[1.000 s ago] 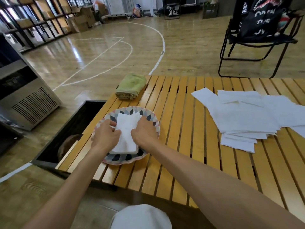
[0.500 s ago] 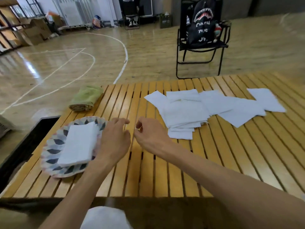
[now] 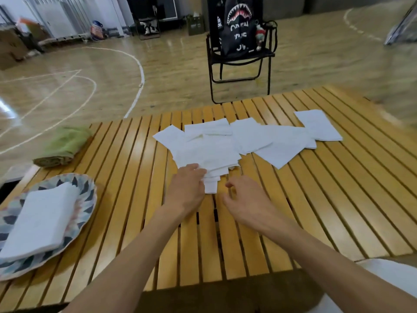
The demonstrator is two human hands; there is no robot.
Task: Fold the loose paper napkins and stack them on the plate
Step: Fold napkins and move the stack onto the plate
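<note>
Risk of pulling several thin white paper napkins (image 3: 209, 152) at once, since overlapping on slatted yellow wooden table (image 3: 316, 199). Left hand (image 3: 187, 188) fingers resting on nearest sheet's corner, not clamped; right hand (image 3: 246, 199) loosely spread, empty, just beside. One folded napkin stack (image 3: 38, 218) on one patterned round plate (image 3: 88, 190); loose sheets roughly seven, exact count unclear

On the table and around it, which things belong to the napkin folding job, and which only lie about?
Belong to the job:
loose napkins
plate
folded napkins on the plate
left hand, touching the loose pile
right hand, open beside it

Only lying about:
green towel
chair
black bag on the chair
</note>
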